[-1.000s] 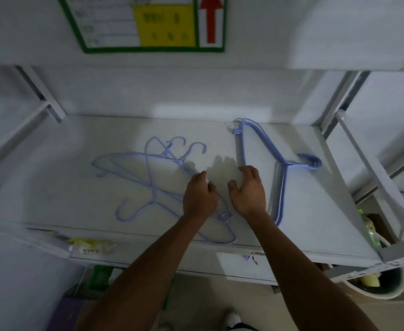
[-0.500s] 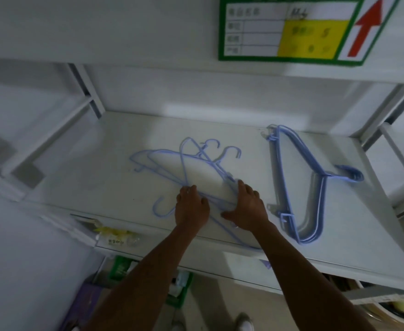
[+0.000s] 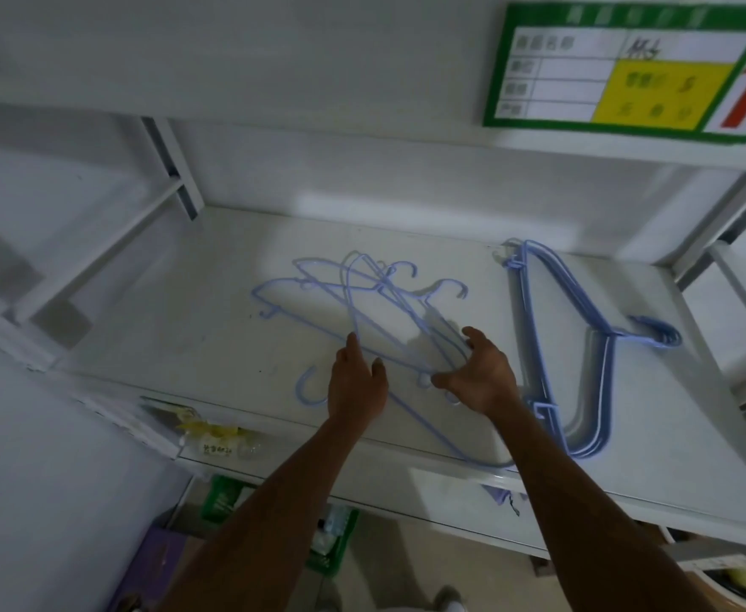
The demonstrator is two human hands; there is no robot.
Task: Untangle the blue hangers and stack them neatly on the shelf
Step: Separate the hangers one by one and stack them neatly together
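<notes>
On shelf (image 3: pixel 186 329), seemingly interlocked blue hangers (image 3: pixel 362 302)

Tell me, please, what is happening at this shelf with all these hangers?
A person is sorting blue hangers on a white shelf. Both hands are on the tangled pile of hangers at the middle: the left hand rests on the wires, while the right hand curls its fingers around the pile's right end. To the right lies a neat stack of hangers, nested together with hooks pointing right. The tangle is not yet separated.
</notes>
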